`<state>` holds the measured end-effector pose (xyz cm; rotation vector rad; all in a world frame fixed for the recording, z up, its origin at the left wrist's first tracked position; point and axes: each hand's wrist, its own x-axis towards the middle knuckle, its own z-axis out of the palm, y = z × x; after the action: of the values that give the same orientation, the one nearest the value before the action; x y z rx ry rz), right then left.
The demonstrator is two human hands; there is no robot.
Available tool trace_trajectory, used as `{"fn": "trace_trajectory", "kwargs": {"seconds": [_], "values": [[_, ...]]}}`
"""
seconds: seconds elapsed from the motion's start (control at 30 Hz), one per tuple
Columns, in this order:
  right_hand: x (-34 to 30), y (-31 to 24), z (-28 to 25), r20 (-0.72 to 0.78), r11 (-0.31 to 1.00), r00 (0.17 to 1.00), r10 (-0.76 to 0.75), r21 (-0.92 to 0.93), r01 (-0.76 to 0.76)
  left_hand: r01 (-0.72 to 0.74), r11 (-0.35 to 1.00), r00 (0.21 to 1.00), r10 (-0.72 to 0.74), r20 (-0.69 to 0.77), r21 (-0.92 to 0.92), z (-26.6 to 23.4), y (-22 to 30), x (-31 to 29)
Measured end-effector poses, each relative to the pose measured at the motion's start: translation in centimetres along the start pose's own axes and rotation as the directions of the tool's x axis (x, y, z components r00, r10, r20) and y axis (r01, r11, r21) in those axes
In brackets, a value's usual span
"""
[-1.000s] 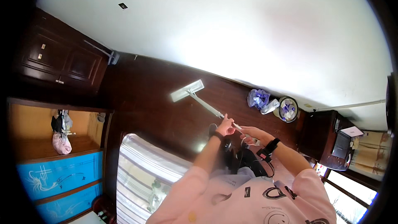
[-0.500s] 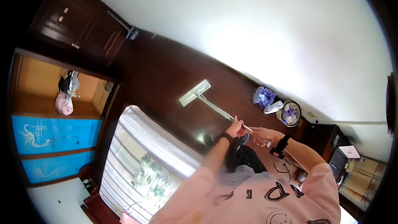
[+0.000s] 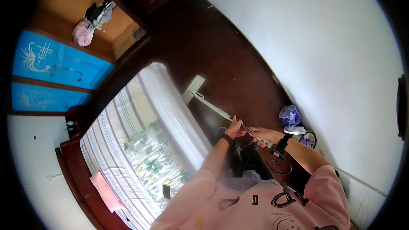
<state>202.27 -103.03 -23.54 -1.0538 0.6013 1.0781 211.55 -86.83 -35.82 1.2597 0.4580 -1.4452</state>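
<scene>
Covering the room: dark wooden floor (image 3: pixel 221 55), white wall (image 3: pixel 324 42), striped bed (image 3: pixel 140 145) (floral pillow on it). Flat mop (image 3: pixel 192 89), pale head on the floor beside the bed, long light handle; left hand (image 3: pixel 235 129) and right hand (image 3: pixel 260 135) both clasped the handle's upper end.

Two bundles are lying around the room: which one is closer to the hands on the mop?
The blue-purple bag on the dark floor by the white wall, just right of the right hand. The pink bundle sits far off in the wooden alcove.
</scene>
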Motion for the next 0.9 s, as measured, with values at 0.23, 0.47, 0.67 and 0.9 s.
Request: {"fn": "trace_trajectory", "kwargs": {"seconds": [0.23,0.47,0.67,0.9], "values": [[6.4,-6.6,5.4,0.026,1.0,0.999,-0.023,0.01,0.023,-0.069,0.991,0.996,0.06,-0.072,-0.117,-8.8,3.9,-0.3],[10.3,-8.4,9.0,0.052,0.909,0.98,-0.192,0.386,0.158,-0.171,0.983,0.984,0.167,-0.06,-0.073,-16.6,2.7,5.6],[11.9,-2.5,9.5,0.149,0.655,0.946,-0.289,0.751,0.081,-0.132,0.991,0.989,0.132,-0.06,0.019,-17.6,-1.1,5.4],[6.0,5.2,8.2,0.023,0.688,0.954,-0.3,0.698,0.2,-0.032,0.969,0.997,0.047,-0.055,0.245,-9.7,-3.9,1.3]]}}
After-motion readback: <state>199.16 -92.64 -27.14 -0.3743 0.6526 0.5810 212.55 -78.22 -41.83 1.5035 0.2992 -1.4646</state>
